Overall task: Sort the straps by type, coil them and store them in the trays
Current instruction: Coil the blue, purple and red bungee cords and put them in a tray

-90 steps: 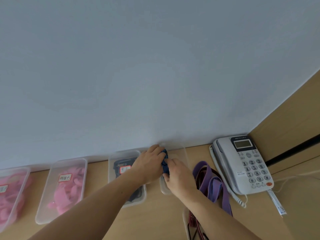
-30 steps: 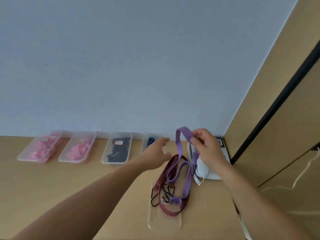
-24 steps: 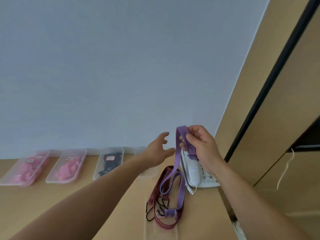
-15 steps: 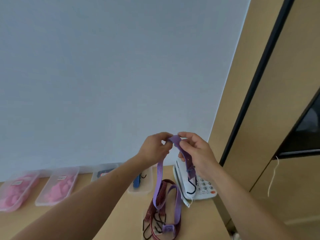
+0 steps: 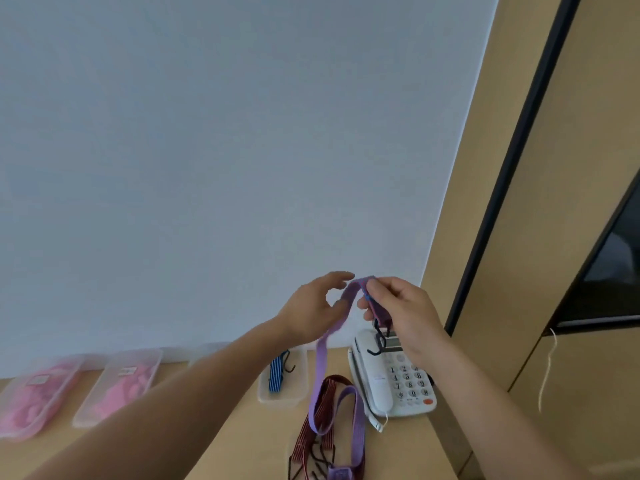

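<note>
Far left, two clear trays (image 5: 52,410) (image 5: 152,356) are sitting side by side on the wooden desk (image 5: 263,441) against the wall, both holding pink straps (image 5: 27,403), blurred. The left forearm is crossing in front of a third tray, its contents hidden. The next tray (image 5: 302,375) is holding a coiled blue striped strap (image 5: 276,375) with a dark hook. Above it the left hand (image 5: 311,317) is hovering with fingers loosely spread and thumb apart, the purple strap (image 5: 320,368) running along the thumb side; cannot tell if it is gripping. The purple strap is arching up off the desk between both hands, its lower loop lying over a red striped strap (image 5: 306,431) near the front edge. The right hand (image 5: 401,313) is pinching the strap's upper end between thumb and curled fingers, a black hook (image 5: 379,341) dangling below it. A white desk phone (image 5: 398,379) is sitting under that hand, in the desk's corner. A pale blue-grey wall (image 5: 242,150) is filling most of the view. Right of it, tan wood panels (image 5: 581,168) with a black strip (image 5: 512,161) are rising, and a thin white cord (image 5: 547,368) is hanging down.
</note>
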A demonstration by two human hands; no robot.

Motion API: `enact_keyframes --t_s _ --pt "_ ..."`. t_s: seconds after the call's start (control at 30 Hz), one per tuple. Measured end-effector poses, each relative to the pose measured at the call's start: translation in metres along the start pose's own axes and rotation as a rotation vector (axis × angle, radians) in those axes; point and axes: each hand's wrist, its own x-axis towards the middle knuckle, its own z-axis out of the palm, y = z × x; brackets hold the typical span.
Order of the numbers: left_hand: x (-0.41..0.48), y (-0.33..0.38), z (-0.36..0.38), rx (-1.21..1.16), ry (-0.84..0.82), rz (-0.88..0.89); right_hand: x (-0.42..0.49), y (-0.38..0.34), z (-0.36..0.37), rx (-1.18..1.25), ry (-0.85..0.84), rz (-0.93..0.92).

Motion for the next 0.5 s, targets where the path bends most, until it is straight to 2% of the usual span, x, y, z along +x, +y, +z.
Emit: enact_keyframes --t_s 0.07,0.17,0.27,0.4,0.5 --pt "-0.001 0.011 -0.001 -0.106 -0.019 0.057 0.000 -0.004 0.000 -0.024 -0.026 0.001" --pt "0.003 0.021 -0.009 -0.079 0.024 0.077 0.000 -0.005 -0.001 0.071 -0.107 0.032" --pt "0.005 0.017 -0.019 -0.037 0.124 0.039 -0.001 0.000 -0.003 0.068 -0.167 0.044" --pt "0.002 0.006 -0.024 -0.086 0.232 -0.055 -0.005 -0.001 -0.002 -0.140 -0.230 0.047" --pt "-0.003 0.003 -0.023 -0.158 0.190 -0.096 -0.005 -0.007 0.003 -0.115 -0.185 -0.028"
